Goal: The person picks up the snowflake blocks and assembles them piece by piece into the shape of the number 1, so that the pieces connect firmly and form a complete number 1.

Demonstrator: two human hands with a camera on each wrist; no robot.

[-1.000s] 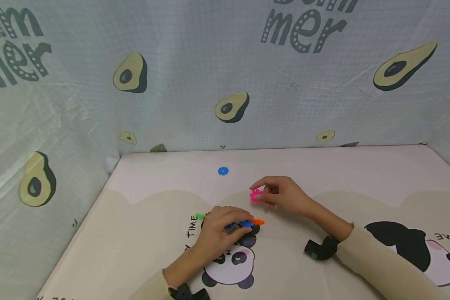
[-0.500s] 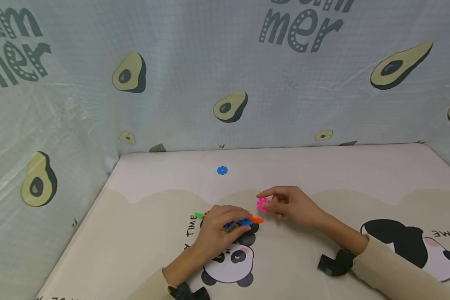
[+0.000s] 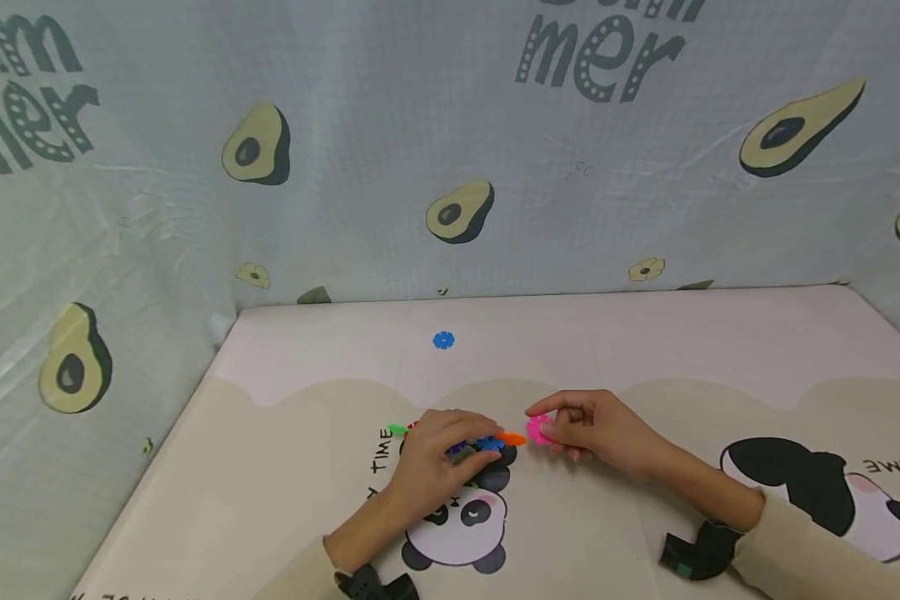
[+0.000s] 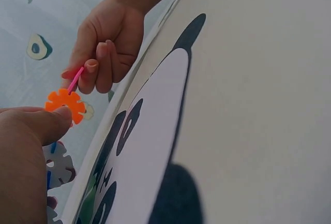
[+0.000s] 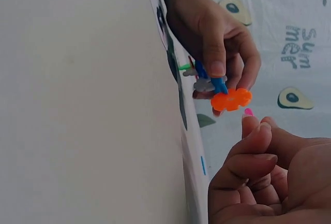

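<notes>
My left hand (image 3: 438, 454) grips a chain of interlocking plastic snowflake discs and covers most of it. Green and red pieces show at its left end, blue discs (image 3: 491, 444) by the fingertips, and an orange disc (image 3: 513, 438) at the right end. Grey discs (image 5: 205, 85) show among them in the right wrist view. Between thumb and index finger, my right hand (image 3: 607, 429) pinches a pink snowflake disc (image 3: 537, 429). In the left wrist view the pink disc (image 4: 76, 79) appears edge-on, its tip right at the rim of the orange disc (image 4: 65, 104).
A single blue snowflake disc (image 3: 443, 340) lies farther back on the table. The tabletop (image 3: 292, 492) has a printed cover with panda faces. Behind it hangs a curtain (image 3: 360, 125) with avocado prints. Each wrist wears a black camera (image 3: 701, 552).
My right hand has carried the pink disc toward me and slightly right, down to beside the orange end of the chain. My left hand has stayed put with the chain.
</notes>
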